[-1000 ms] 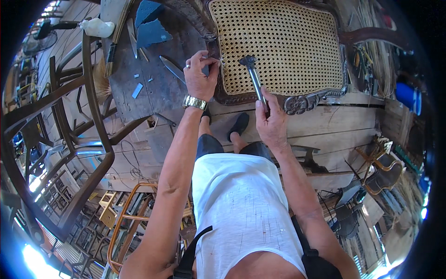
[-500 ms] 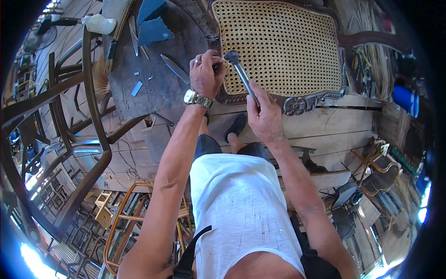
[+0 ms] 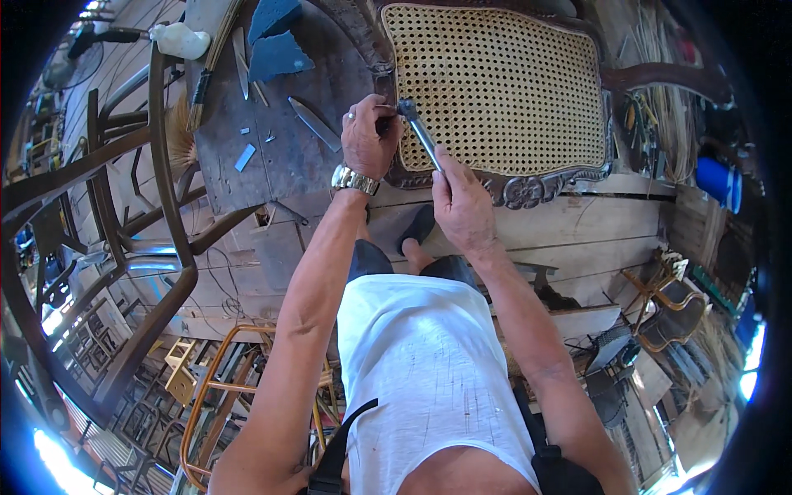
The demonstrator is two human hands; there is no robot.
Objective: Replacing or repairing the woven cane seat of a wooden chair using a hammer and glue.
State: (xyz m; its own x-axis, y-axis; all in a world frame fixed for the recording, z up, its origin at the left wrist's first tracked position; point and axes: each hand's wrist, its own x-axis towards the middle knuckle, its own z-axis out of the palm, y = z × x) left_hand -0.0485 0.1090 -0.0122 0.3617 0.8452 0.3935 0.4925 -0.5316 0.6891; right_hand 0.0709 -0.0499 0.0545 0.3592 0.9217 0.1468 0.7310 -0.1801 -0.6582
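A hammer (image 3: 422, 138) with a metal shaft is gripped in my right hand (image 3: 464, 206), its dark head close to my left fingertips. My left hand (image 3: 368, 142), wearing a ring and a wristwatch, is closed in a pinch at the left edge of the woven cane panel (image 3: 503, 91). A thin piece seems to stick out between those fingers toward the hammer head, too small to name. The cane panel sits in a carved dark wooden chair frame (image 3: 528, 191), which lies on the worktable (image 3: 322, 177).
Left of my hands lie a knife blade (image 3: 314, 124), blue-grey foam pieces (image 3: 280, 56), a small light-blue block (image 3: 245, 157) and a brush (image 3: 200, 97). A white bottle (image 3: 179, 40) is at the upper left. Dark chair frames (image 3: 169, 165) crowd the left side. A blue container (image 3: 719, 183) stands right.
My right hand and the hammer have shifted slightly left, the head now nearer my left fingertips. My left hand stays in its pinch at the panel's edge.
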